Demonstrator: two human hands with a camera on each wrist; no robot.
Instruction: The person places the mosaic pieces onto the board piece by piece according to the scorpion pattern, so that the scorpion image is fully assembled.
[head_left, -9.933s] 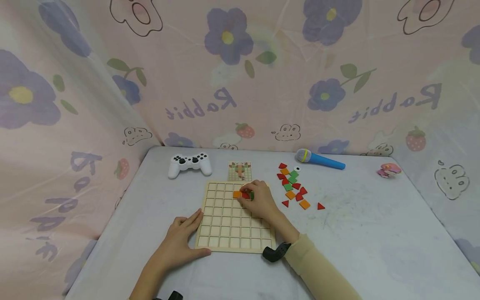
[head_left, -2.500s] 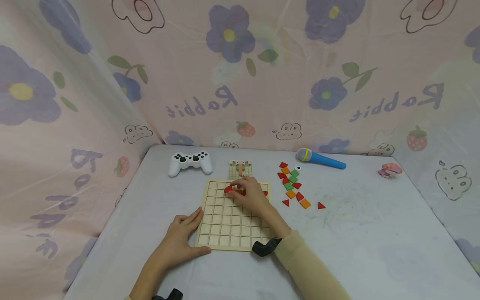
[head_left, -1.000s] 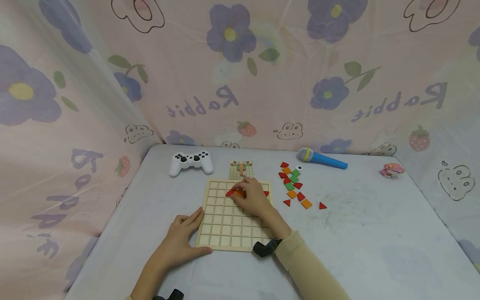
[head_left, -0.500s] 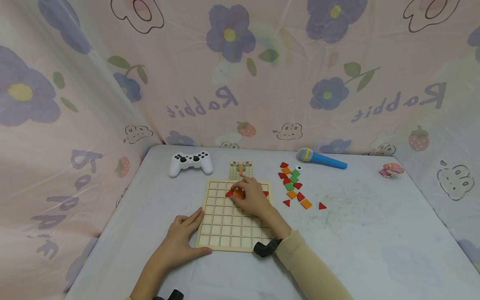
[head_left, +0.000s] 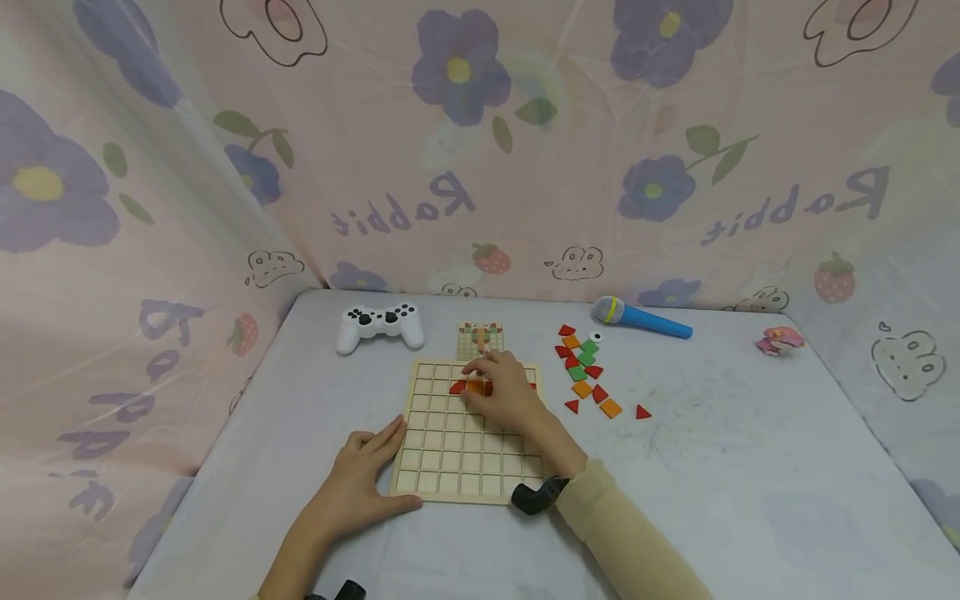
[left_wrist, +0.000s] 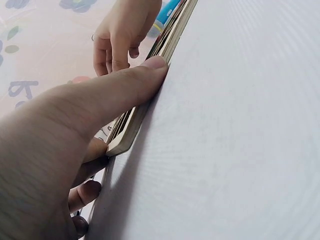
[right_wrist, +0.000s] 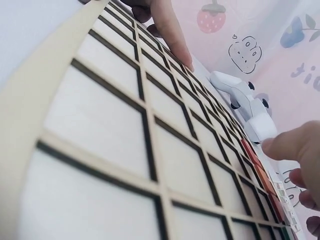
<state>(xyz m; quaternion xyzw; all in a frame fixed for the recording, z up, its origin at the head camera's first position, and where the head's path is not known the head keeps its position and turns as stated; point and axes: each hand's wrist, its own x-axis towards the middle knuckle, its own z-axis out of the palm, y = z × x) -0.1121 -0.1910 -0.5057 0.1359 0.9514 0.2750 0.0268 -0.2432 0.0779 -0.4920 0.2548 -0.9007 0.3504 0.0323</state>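
Note:
A wooden grid board (head_left: 450,458) lies on the table. My left hand (head_left: 360,492) rests at its near left corner; in the left wrist view, the thumb (left_wrist: 135,82) lies along the board's edge. Over the far row is my right hand (head_left: 510,396), thumb and fingers apart around an orange tile (head_left: 476,387). Left of that tile sits a red curved-edge tile (head_left: 457,387), and another red tile (head_left: 533,386) shows beyond the hand. In the right wrist view, the right thumb (right_wrist: 285,145) hovers near the red tile (right_wrist: 248,149); nothing appears pinched.
A pattern card (head_left: 481,337) lies behind the board. Loose red, orange and green tiles (head_left: 582,389) are scattered to its right, with a round eye piece (head_left: 596,337). Farther back are a game controller (head_left: 380,327), a toy microphone (head_left: 645,318) and a pink trinket (head_left: 780,340).
A red curved-edge tile, held by my right hand earlier, now lies in the cell left of the orange tile. The right fingers have parted from it. My left hand has stayed put.

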